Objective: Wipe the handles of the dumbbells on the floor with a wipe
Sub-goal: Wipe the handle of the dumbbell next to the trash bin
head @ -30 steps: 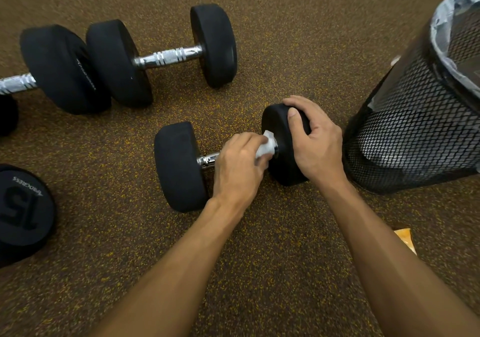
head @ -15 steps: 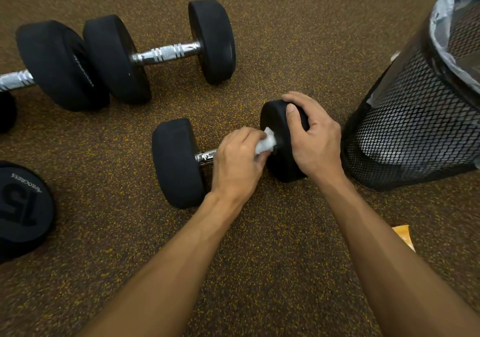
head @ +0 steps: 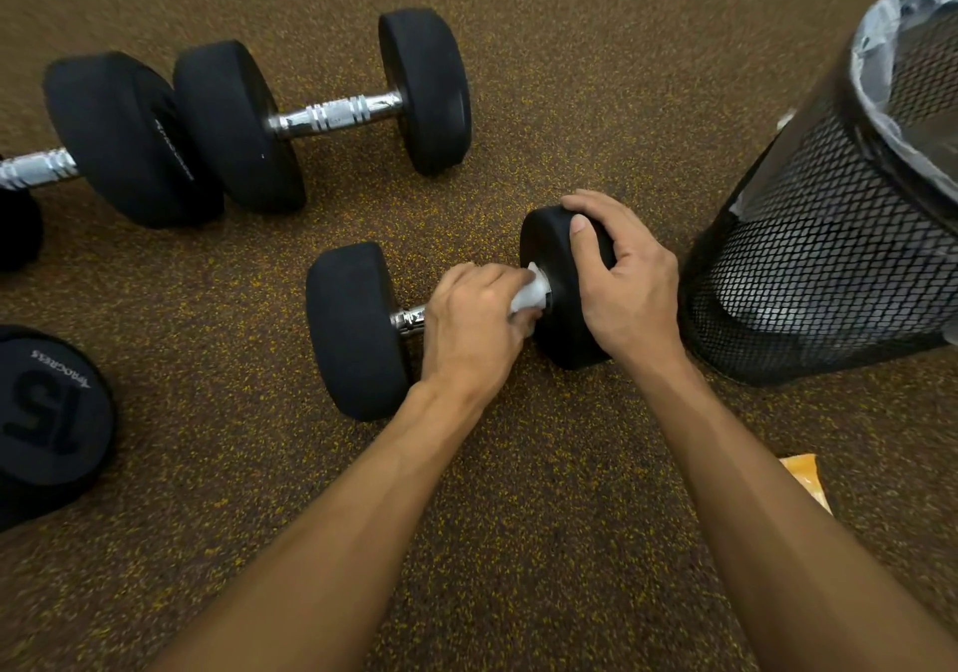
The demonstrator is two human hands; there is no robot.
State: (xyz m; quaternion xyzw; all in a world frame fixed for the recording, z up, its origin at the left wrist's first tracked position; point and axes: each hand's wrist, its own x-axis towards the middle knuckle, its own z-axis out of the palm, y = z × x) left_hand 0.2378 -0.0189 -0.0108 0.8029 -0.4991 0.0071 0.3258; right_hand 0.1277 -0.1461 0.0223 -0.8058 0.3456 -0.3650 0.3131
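Observation:
A small black dumbbell (head: 355, 329) lies on the speckled brown floor in the middle. My left hand (head: 474, 329) is wrapped around its chrome handle (head: 409, 318), holding a white wipe (head: 534, 294) against the handle's right end. My right hand (head: 627, 288) grips the dumbbell's right head (head: 552, 256) from above. Most of the handle is hidden under my left hand. A second dumbbell (head: 332, 114) with a bare chrome handle lies farther back, and a third dumbbell (head: 114, 137) lies at far left.
A black mesh bin (head: 819, 256) with a clear liner stands just right of my right hand. A dumbbell head marked 15 (head: 49, 412) sits at the left edge. An orange packet (head: 806, 479) lies on the floor at lower right.
My left hand has stayed closed on the wipe near the handle's right end, shifting only slightly. The right hand keeps its hold on the head. The view has shifted a little.

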